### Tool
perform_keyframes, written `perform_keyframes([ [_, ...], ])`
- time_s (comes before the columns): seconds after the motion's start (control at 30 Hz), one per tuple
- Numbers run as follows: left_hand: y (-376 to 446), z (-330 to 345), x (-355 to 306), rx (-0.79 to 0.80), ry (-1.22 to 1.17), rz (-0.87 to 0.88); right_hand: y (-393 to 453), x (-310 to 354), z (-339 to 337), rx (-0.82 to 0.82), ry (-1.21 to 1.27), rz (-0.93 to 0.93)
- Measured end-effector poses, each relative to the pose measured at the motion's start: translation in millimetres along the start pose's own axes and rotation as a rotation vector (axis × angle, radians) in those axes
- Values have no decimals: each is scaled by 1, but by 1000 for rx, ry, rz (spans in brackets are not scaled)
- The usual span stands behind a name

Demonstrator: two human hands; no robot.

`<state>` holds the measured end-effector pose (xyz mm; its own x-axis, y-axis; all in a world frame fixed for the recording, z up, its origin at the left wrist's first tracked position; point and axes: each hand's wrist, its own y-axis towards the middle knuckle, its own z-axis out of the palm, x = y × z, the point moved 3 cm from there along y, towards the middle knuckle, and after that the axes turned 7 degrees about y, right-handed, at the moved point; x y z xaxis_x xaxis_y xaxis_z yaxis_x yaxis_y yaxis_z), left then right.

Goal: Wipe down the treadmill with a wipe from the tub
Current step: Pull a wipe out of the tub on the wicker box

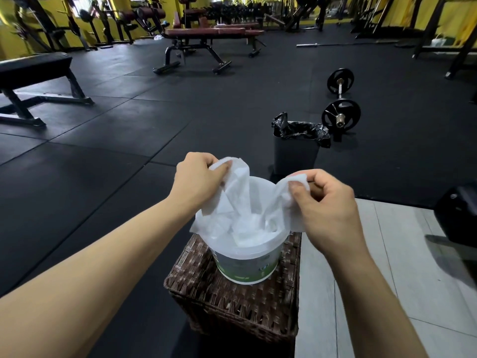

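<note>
Pinching wipe (238, 192) at both top corners, left hand (197, 177) and right hand (326, 200) fingers curled on it above open tub (245, 264) on wicker box (232, 303); better pulled straight up, tearing cleanly from roll.

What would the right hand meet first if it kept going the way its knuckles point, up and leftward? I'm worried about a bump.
Probably the left hand, which pinches the other end of the same wipe above the tub; the right hand looks level with it, though depth is unclear.
</note>
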<state>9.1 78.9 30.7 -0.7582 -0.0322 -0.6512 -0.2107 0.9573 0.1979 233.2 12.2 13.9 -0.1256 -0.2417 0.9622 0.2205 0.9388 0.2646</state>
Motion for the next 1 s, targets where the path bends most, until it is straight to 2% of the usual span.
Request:
perform_keyframes([
  [0.1, 3, -12, 3, -44, -17, -10, -2, -12, 16, 52, -47, 33],
  [0.23, 5, -28, 8, -30, -73, 22, -12, -30, 43, 391, -342, 100],
  [0.27, 5, -31, 8, -16, -101, 33, -13, -29, 48, 386, -359, 78],
  [0.37, -3, -32, 2, 87, -212, 70, -12, -17, 50, 188, -133, 16],
  [0.5, -18, -23, -8, 340, -340, 92, -14, -15, 61, 306, 138, 152],
  [0.57, -20, -21, -8, 375, -327, 121, -13, -15, 60, 273, 232, 175],
  [0.67, -11, -28, -2, 196, -250, 118, -6, -17, 45, 126, 336, 216],
  [0.77, 0, -35, 4, 21, -204, 85, 2, -19, 26, -28, 294, 192],
  [0.87, 0, -32, 0, -52, -183, 77, 3, -20, 16, -124, 244, 175],
  [1.0, 3, -25, -2, -87, -194, 26, 6, -21, 4, -172, 203, 189],
])
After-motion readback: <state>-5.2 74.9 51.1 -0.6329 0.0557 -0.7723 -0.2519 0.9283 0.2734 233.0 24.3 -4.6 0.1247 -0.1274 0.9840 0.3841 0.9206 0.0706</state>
